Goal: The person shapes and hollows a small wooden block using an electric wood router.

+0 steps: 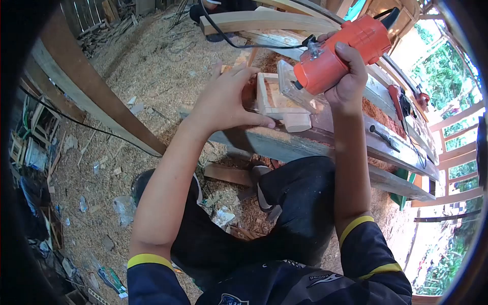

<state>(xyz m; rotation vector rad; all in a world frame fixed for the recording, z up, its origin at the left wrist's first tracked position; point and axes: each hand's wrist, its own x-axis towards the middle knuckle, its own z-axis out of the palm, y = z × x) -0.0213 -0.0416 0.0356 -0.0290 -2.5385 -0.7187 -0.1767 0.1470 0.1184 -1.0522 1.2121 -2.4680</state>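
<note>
My right hand (351, 76) is wrapped round an orange power tool (345, 48) with a clear rectangular base plate (292, 86). The tool is tilted, its base over the right part of a small wooden frame (268, 94). My left hand (226, 96) has its fingers spread at the left side of the frame, the thumb along its near edge. Beside the thumb sits a small pale wood block (297, 122). Frame and block rest on a wooden bench (284, 142). Whether the left fingertips touch the frame cannot be made out.
A black cord (254, 47) runs from above towards the tool. On the bench's right lie a dark metal tool (384, 137) and a red and black tool (399, 101). A curved wooden beam (96, 91) stands at left. Wood shavings cover the ground; a person's foot shows at the top.
</note>
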